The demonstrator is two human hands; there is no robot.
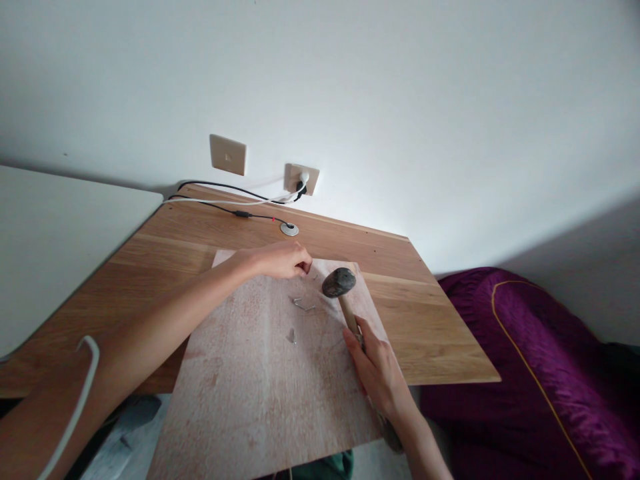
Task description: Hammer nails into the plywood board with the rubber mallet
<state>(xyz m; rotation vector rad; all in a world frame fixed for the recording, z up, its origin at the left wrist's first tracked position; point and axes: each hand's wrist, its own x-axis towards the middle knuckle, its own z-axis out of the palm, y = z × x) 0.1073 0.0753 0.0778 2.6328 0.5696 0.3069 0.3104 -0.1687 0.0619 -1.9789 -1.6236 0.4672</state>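
My right hand point(377, 367) is wrapped round the wooden handle of a mallet point(339, 283) with a dark, rounded head. The mallet's head is raised over the upper right part of a pale reddish plywood board point(225, 387). Close to the board's far edge, my left hand point(287, 260) is closed with its fingertips pinched downward; what they hold, if anything, is hidden. Several thin metal nails point(303, 305) lie on the board between my hands. Nearer to me is another small shiny piece point(292, 336), too small to make out.
Under the board is a wooden desk point(415, 327) against a white wall. Cables run from a wall socket point(302, 179) to a round cable grommet point(289, 229) and leftward. A white surface point(65, 247) stands at left, a purple cloth-covered thing point(525, 360) at right. The board overhangs the desk's front edge.
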